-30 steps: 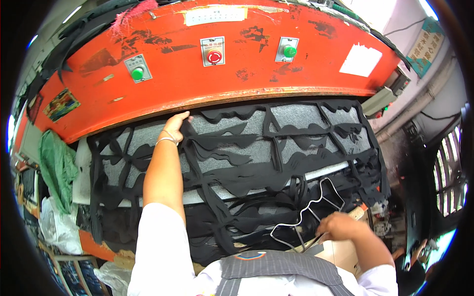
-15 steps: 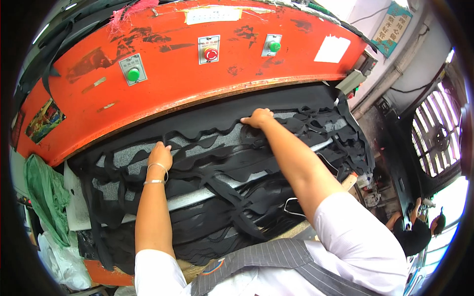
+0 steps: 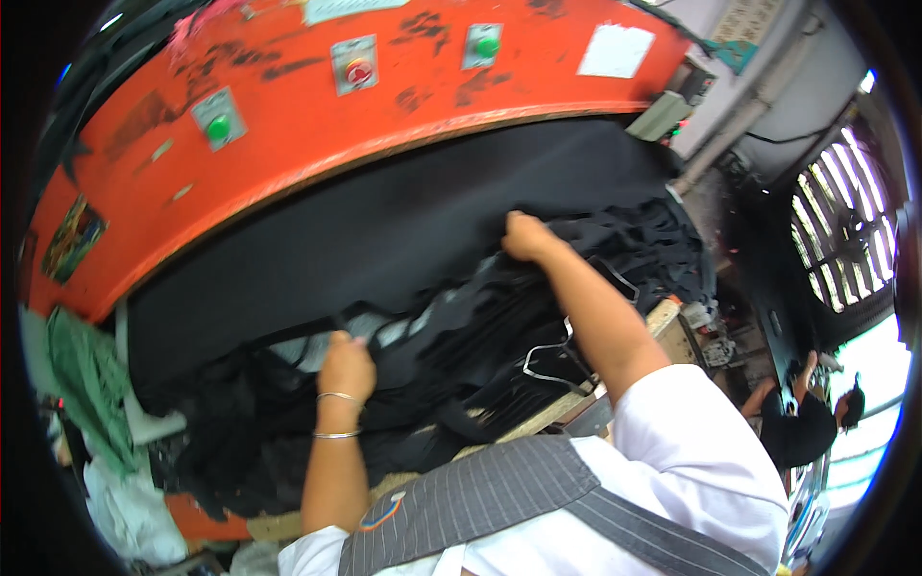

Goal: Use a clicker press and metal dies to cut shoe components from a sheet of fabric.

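Note:
My left hand (image 3: 346, 370), a bracelet at its wrist, is closed on the near-left edge of a black sheet scrap (image 3: 451, 336), a web of strips with cut-out gaps. Further right and farther away, my right hand (image 3: 526, 236) is closed on the same web's far edge. The fingertips of both hands are partly hidden, and motion blurs them slightly. The web lies bunched in folds toward my body. Beyond it a smooth black sheet (image 3: 384, 226) lies flat under the machine's beam.
The red-orange machine beam (image 3: 288, 115) spans the far side, with green buttons (image 3: 219, 128) and a red button (image 3: 358, 71). A green bag (image 3: 86, 384) and a white bag (image 3: 134, 509) are at the left. A bent wire frame (image 3: 549, 357) lies near right. Another person (image 3: 805, 432) is far right.
Both hands have drawn the black web toward me, the left one farther. The web has bunched up, and more of the smooth black sheet behind it shows. My view has shifted too.

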A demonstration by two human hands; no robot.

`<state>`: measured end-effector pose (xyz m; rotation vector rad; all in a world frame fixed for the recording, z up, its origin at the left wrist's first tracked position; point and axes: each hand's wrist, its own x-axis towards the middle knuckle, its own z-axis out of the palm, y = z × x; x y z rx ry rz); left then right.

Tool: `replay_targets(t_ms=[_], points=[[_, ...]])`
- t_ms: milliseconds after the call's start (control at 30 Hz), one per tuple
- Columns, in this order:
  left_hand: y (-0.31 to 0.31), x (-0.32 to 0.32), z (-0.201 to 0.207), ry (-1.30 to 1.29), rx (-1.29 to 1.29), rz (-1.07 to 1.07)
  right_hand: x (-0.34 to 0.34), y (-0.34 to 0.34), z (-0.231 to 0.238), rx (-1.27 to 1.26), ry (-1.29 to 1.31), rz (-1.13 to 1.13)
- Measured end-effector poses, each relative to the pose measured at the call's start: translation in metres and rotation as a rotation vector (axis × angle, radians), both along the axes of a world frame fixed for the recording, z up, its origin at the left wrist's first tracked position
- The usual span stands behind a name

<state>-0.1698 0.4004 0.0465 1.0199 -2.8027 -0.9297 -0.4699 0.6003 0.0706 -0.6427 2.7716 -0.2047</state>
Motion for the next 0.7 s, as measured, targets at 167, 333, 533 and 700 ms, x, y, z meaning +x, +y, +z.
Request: replay_targets(t_ms=[167, 333, 533, 700], points=[[0.066, 0.045, -0.009, 0.163, 0.228, 0.008, 0.018, 0.035, 0.010, -0.472, -0.359, -0.198], [0.024, 0.097, 0.034, 0.665, 0.590, 0.049, -0.017, 0.080, -0.032, -1.351, -1.113, -0.366], [-0.140, 0.224, 0.068, 1.032, 0.386, 0.717, -0.028, 0.095, -0.032, -1.824, -1.296, -0.253], [-0.278, 0.292, 0.030, 0.635, -0.028, 0.943, -0.011, 0.093, -0.004, -1.858, -1.272, -0.119]])
